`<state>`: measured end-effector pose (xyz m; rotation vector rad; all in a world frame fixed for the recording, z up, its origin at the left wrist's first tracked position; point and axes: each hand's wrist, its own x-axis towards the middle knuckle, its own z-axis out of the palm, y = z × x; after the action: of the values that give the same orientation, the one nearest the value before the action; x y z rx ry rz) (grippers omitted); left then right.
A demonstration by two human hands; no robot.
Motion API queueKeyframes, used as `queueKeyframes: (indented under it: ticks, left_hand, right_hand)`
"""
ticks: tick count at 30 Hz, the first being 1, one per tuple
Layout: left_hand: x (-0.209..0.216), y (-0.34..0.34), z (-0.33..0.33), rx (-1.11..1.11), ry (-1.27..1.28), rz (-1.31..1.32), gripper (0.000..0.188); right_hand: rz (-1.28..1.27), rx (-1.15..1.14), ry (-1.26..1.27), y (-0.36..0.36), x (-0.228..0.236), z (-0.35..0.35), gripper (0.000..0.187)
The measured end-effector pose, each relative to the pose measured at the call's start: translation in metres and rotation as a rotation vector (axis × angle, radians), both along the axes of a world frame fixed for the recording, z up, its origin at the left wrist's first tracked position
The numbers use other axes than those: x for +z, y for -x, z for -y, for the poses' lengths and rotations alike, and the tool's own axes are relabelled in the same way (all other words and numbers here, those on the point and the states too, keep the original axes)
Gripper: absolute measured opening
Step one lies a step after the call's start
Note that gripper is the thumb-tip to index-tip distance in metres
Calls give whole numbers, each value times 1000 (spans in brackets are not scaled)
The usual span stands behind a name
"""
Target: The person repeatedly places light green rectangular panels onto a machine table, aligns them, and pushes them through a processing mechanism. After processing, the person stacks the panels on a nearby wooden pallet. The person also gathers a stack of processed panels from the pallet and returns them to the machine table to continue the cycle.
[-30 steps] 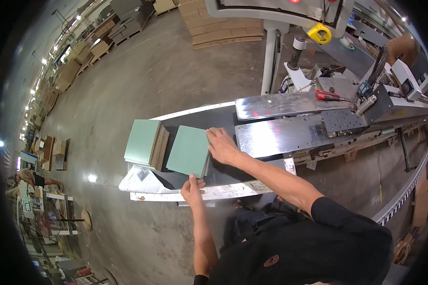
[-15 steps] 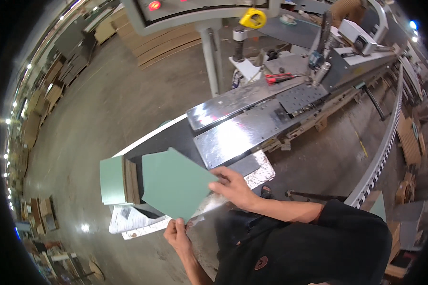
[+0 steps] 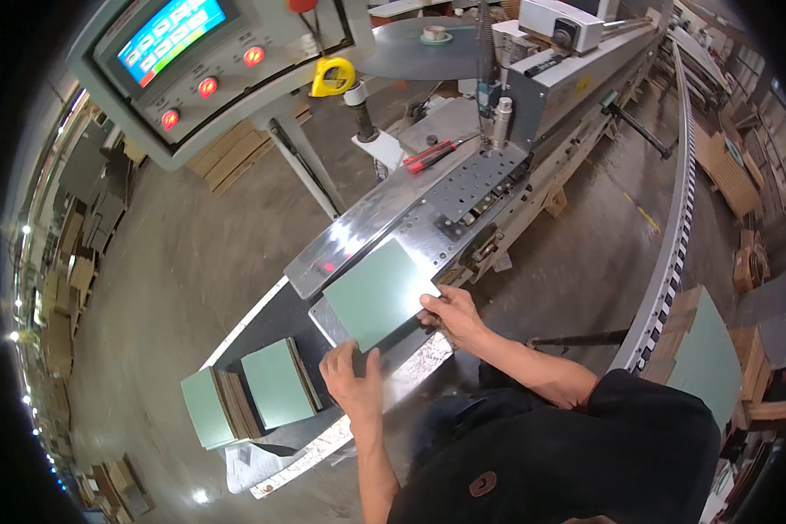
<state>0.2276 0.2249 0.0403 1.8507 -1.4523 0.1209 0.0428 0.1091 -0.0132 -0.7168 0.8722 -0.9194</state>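
Observation:
A flat green panel [image 3: 381, 295] lies over the near end of the machine's shiny metal bed [image 3: 325, 325]. My right hand [image 3: 456, 316] grips its right edge, thumb on top and fingers beneath. At the panel's near left corner is my left hand [image 3: 352, 384], thumb apart from the fingers; its fingertips are at the edge, and whether they touch it I cannot tell. To the left, on the dark table surface [image 3: 236, 349], stand two short stacks of green-faced panels with brown edges: one nearer the machine [image 3: 277, 382] and one at the table's end [image 3: 208, 408].
A control panel with a lit screen [image 3: 173, 39] and red buttons hangs at upper left. A yellow tape measure [image 3: 333, 77] hangs beside it. A red-handled tool [image 3: 431, 155] lies on the metal bed. A long curved rail [image 3: 678, 218] runs along the right. White papers [image 3: 253, 467] hang under the table end.
The green panel has moved from over the dark table, up and right onto the metal bed, with my right hand on it. My left hand has loosened from its corner. The view has shifted.

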Motion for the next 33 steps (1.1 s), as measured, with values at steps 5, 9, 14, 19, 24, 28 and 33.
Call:
queueKeyframes:
  ticks: [5,9,14,19,24,28,33]
  left_hand:
    - [-15,1,22,-76,-115,-15,57]
    - [-38,-14,26,-91,-132,31,50]
    - [-57,-15,21,-63,-70,63,48]
    - [-30,-2,20,-112,-33,146,50]
    - [-25,-8,20,-116,-4,164,50]
    - [-56,-28,20,-165,17,189,50]
    - [-66,-29,18,-131,-25,210,50]
  right_hand:
    - [-47,-102,-34,-7,-2,14,25]
    - [-88,-60,-23,-1,7,2,34]
    - [-150,-58,135,4,-4,-26,57]
    - [-228,46,337,-8,-2,-53,70]
    - [-312,93,336,-24,10,-52,72]
    - [-313,16,438,-35,-11,-51,70]
    - [-443,61,437,-29,2,-50,61]
